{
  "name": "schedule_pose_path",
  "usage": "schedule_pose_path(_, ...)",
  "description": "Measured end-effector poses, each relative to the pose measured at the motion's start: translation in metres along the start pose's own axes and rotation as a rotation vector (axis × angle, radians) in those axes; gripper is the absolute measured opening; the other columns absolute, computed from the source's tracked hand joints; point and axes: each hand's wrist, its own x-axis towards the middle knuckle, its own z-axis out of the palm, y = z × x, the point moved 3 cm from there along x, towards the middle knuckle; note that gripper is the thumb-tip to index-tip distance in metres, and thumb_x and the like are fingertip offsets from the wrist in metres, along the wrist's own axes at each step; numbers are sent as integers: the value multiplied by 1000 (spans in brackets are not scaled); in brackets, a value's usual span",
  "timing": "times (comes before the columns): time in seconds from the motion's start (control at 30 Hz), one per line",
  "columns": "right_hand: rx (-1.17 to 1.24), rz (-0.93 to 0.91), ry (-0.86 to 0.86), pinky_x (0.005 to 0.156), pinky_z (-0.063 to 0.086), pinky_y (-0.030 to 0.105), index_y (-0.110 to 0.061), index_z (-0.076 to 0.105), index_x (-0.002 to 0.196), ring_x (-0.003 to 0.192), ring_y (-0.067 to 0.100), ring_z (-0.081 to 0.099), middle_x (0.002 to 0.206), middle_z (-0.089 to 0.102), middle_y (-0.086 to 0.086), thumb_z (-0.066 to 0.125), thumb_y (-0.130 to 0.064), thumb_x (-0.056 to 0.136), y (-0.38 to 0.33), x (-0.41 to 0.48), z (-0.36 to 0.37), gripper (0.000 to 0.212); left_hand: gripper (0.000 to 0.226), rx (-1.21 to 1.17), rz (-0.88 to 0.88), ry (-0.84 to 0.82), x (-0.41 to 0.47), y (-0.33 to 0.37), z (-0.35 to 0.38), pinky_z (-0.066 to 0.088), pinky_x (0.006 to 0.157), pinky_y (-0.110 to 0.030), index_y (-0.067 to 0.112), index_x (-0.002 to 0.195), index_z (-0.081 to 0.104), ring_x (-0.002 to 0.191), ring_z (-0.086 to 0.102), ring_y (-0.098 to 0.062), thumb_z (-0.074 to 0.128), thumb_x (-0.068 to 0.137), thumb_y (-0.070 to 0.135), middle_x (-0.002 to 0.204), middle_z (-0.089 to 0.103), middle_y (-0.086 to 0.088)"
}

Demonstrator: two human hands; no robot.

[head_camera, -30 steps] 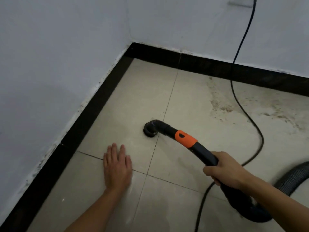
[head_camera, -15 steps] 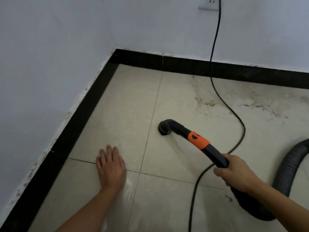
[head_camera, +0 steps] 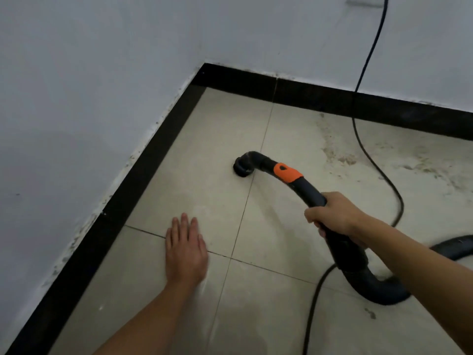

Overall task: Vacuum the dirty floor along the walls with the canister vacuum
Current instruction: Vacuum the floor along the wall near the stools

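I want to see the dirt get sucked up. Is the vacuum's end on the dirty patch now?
No, the nozzle rests on clean-looking tile, left of the dirt patch.

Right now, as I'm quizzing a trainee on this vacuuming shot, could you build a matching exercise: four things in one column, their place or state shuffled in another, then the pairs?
Column one:
1. left hand
2. right hand
3. round nozzle
4. power cord

Column two:
A. grips the black vacuum handle
B. hangs down the far wall
C. lies flat on the floor tiles
D. sits on the floor beside a tile joint

Pairs: 1-C; 2-A; 3-D; 4-B.
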Motion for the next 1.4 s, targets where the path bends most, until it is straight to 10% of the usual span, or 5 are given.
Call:
schedule_pose_path(0.6,-246,-103,-126,59,57,33,-25,55,90,49,17,63,73,66,3,68,-25,74,-19,-5,91,21,51,-70,-160,-54,-8,-4,10,22,118,-45,-7,142,37,144,23,-36,42,94,11,151,32,-24)
schedule_pose_path(1.0,-749,34,187,51,40,19,-40,45,85,60,6,56,66,60,-7,64,-48,76,138,-128,-37,22,52,-143,40,-43,37,79,7,14,119,-42,-2,143,36,144,19,-35,44,91,4,154,27,-22)
schedule_pose_path(1.4,-362,241,622,58,57,40,-23,54,81,52,22,64,58,64,1,72,-28,77,158,-95,-96,19,48,-92,252,-90,86,180,19,8,120,-39,4,145,34,147,14,-30,35,100,19,157,22,-18)
